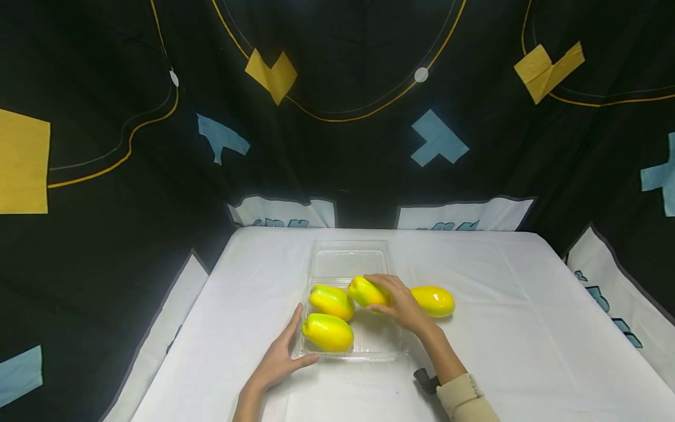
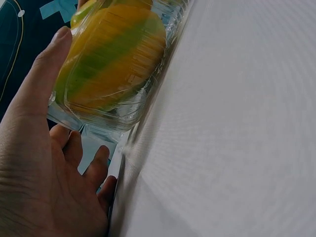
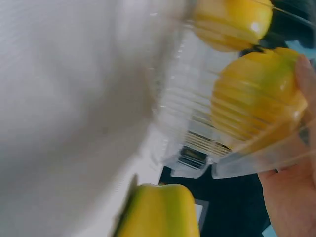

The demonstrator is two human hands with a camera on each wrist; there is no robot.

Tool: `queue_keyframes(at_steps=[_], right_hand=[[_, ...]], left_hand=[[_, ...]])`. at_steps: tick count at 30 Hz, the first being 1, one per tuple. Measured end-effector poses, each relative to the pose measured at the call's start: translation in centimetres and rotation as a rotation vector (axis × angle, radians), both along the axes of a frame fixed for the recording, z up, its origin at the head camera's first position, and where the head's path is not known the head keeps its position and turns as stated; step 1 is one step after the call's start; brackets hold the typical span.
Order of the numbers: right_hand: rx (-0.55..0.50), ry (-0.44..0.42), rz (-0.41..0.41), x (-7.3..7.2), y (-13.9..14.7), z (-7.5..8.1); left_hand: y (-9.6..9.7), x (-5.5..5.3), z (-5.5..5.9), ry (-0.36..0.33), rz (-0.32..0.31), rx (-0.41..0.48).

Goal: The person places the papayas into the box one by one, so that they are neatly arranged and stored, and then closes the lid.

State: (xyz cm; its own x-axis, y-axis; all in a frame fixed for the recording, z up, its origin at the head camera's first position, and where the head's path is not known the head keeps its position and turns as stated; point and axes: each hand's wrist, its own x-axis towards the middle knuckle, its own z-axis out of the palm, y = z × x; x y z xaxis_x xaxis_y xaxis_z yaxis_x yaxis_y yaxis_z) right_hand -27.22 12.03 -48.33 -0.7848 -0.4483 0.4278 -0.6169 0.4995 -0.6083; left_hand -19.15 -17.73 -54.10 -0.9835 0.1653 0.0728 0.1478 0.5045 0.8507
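A clear plastic clamshell box (image 1: 377, 343) lies on the white table with its lid folded back. Two glossy yellow-green fruits, one farther back (image 1: 331, 302) and one nearer (image 1: 328, 333), lie along its left side. My right hand (image 1: 403, 308) grips another such fruit (image 1: 365, 291) over the back part of the box, fingers across its top and thumb at its near side. My left hand (image 2: 44, 168) is spread around the box's near left corner, thumb along the front and fingers along the left side. Through the wall in the left wrist view shows a fruit (image 2: 113, 59).
One more yellow-green fruit (image 1: 435, 301) lies on the table (image 1: 506, 351), right of the box and beyond my right forearm. The opened lid (image 1: 349, 258) stretches toward the back edge. Dark cloth (image 1: 343, 170) with taped patches hangs behind the table.
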Motion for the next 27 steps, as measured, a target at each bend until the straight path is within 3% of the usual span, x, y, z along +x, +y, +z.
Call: queue_keyframes(at_steps=[8,27], right_hand=[[0.053,-0.036,0.017,-0.6,0.1,-1.4],[0.090,-0.082,0.019,-0.7,0.3,-2.1]], left_hand=[[-0.1,-0.1,0.0,-0.020,0.006,-0.007],[0.0,-0.1,-0.2,-0.010,0.000,0.005]])
